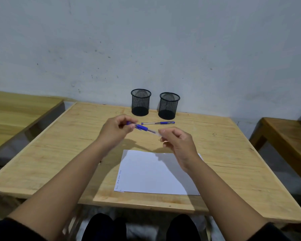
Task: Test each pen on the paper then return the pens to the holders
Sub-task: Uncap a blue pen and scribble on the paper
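A blue pen (pixel 142 128) hangs in the air above the table, held at both ends. My left hand (pixel 116 130) pinches its blue cap end, and my right hand (pixel 176 142) pinches the clear barrel end. A second blue pen (pixel 157 123) lies on the table just behind, in front of the holders. Two black mesh pen holders stand at the table's back edge, the left holder (pixel 140 102) and the right holder (pixel 169 105); I see no pens in them. A white sheet of paper (pixel 155 173) lies under my right forearm, with small scribbles along its left edge.
The wooden table (pixel 59 153) stands against a pale wall. Another wooden table (pixel 16 112) is at the left, and a darker one (pixel 288 136) is at the right. My knees show below the front edge.
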